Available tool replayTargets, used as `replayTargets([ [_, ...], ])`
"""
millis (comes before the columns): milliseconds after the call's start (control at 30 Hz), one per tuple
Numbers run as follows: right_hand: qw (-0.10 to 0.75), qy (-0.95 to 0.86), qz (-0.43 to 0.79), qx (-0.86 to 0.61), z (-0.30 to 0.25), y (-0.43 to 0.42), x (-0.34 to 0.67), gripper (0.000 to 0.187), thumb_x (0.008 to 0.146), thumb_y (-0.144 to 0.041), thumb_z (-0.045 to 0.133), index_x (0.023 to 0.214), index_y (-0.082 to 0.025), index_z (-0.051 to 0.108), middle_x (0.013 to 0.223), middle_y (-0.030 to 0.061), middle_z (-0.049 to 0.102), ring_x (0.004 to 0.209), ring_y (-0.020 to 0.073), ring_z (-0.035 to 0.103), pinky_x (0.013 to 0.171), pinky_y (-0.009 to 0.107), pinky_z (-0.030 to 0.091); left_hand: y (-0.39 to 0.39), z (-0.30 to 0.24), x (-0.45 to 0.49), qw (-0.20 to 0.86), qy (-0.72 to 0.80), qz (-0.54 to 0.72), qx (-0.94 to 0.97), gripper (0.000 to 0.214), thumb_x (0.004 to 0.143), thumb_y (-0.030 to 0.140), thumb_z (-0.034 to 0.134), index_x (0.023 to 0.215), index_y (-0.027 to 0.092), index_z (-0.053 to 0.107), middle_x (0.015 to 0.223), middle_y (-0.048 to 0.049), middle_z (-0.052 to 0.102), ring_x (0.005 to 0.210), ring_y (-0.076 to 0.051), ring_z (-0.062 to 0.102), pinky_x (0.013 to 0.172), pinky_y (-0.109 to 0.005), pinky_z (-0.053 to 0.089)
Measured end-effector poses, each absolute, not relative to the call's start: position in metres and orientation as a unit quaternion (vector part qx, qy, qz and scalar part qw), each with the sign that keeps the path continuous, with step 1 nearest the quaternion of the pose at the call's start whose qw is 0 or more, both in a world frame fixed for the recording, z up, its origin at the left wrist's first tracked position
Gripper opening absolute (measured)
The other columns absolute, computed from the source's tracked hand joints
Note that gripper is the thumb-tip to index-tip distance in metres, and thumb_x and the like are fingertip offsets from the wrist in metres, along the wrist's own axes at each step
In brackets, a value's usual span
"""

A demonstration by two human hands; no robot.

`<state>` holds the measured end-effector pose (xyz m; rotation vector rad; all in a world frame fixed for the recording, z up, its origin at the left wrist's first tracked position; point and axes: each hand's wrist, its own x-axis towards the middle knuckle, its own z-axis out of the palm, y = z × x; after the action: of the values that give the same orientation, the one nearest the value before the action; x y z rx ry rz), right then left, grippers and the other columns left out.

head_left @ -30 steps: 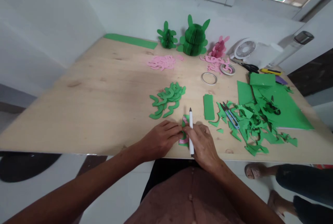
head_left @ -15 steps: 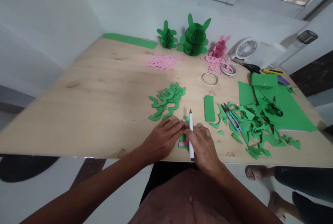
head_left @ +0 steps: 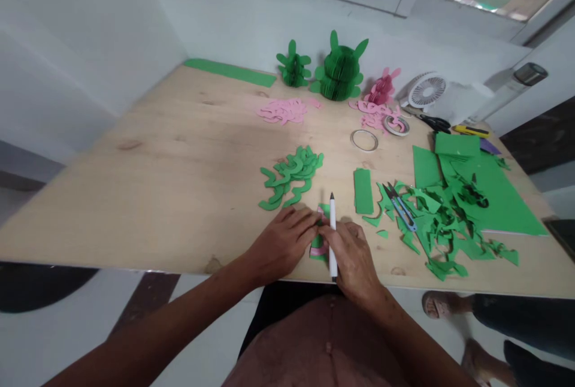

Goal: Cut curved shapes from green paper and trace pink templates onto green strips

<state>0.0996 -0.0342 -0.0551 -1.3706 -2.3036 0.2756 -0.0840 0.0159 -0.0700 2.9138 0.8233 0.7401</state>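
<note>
My right hand (head_left: 354,258) grips a white pen (head_left: 333,225) with a black tip, held nearly flat and pointing away from me. Under it lies a small green paper piece with a pink cut-out shape (head_left: 318,247) on top, near the front edge of the wooden table (head_left: 179,159). My left hand (head_left: 283,242) presses its fingertips, held close together, on the left side of that piece. A heap of green curved cut-outs (head_left: 290,176) lies just beyond my hands.
A green strip (head_left: 363,190), small blue snips (head_left: 403,207) and green scraps with sheets (head_left: 453,201) lie to the right. Far back stand green paper cactuses (head_left: 338,66), a pink one (head_left: 381,87), pink cut-outs (head_left: 283,110), tape rings (head_left: 364,140), a fan (head_left: 426,90). Another person's feet (head_left: 438,306) show at lower right.
Both hands have stayed on the small piece, with only slight finger shifts. The view has tilted a little, so everything sits slightly lower in frame.
</note>
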Motion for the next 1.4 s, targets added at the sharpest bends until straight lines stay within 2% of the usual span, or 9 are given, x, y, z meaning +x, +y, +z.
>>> replayTargets([
  [100,0.243,-0.831,0.103,-0.490,-0.054,-0.034,0.100,0.035,0.085,-0.004,0.040,0.115,-0.016,0.053,0.093,0.0115,0.063,0.088,0.0261,0.055,0.083,0.040,0.037,0.016,-0.070,-0.084,0.011,0.262,0.232,0.937,0.028,0.095,0.017,0.037,0.108,0.012,0.061,0.120,-0.0114,0.063,0.115,-0.024,0.052,0.100,-0.042,0.039],
  [333,0.317,-0.811,0.135,-0.473,-0.063,-0.034,0.107,0.040,0.088,-0.005,0.039,0.124,-0.021,0.049,0.109,0.0106,0.064,0.100,0.0247,0.058,0.088,0.039,0.038,0.015,-0.072,-0.084,0.001,0.258,0.239,0.936,0.028,0.094,0.016,0.039,0.111,0.011,0.061,0.120,-0.0114,0.063,0.114,-0.024,0.051,0.098,-0.043,0.040],
  [767,0.287,-0.811,0.091,-0.501,-0.064,-0.033,0.106,0.041,0.088,-0.006,0.041,0.127,-0.018,0.049,0.106,0.0121,0.065,0.100,0.0256,0.058,0.088,0.041,0.039,0.016,-0.072,-0.085,0.005,0.259,0.221,0.940,0.033,0.095,0.019,0.037,0.119,0.014,0.059,0.122,-0.0117,0.062,0.115,-0.025,0.050,0.097,-0.044,0.039],
  [1033,0.313,-0.804,0.091,-0.497,-0.063,-0.036,0.104,0.043,0.086,-0.005,0.043,0.127,-0.018,0.049,0.095,0.0088,0.065,0.089,0.0238,0.059,0.081,0.039,0.040,0.016,-0.074,-0.083,0.002,0.251,0.259,0.933,0.031,0.095,0.023,0.037,0.110,0.016,0.063,0.114,-0.0115,0.063,0.109,-0.025,0.052,0.095,-0.044,0.040],
  [1167,0.360,-0.807,0.060,-0.464,-0.036,-0.009,0.095,0.032,0.091,-0.010,0.042,0.120,-0.020,0.052,0.092,0.0070,0.066,0.087,0.0215,0.061,0.083,0.037,0.040,0.018,-0.080,-0.083,-0.019,0.240,0.304,0.922,0.031,0.094,0.020,0.037,0.109,0.017,0.064,0.113,-0.0097,0.063,0.108,-0.025,0.052,0.095,-0.043,0.039],
  [1267,0.366,-0.817,0.018,-0.444,0.012,0.042,0.083,0.015,0.094,-0.020,0.045,0.100,-0.019,0.059,0.092,0.0079,0.068,0.086,0.0219,0.062,0.083,0.037,0.039,0.019,-0.083,-0.084,-0.037,0.235,0.315,0.919,0.030,0.093,0.020,0.040,0.110,0.019,0.064,0.117,-0.0088,0.062,0.110,-0.024,0.051,0.098,-0.044,0.037],
  [1400,0.379,-0.811,0.043,-0.444,0.065,0.119,0.072,0.022,0.097,-0.026,0.040,0.098,-0.020,0.060,0.090,0.0057,0.070,0.078,0.0194,0.063,0.072,0.030,0.043,0.016,-0.081,-0.085,-0.041,0.241,0.293,0.924,0.030,0.093,0.020,0.041,0.114,0.022,0.063,0.118,-0.0079,0.061,0.112,-0.023,0.050,0.100,-0.044,0.037],
])
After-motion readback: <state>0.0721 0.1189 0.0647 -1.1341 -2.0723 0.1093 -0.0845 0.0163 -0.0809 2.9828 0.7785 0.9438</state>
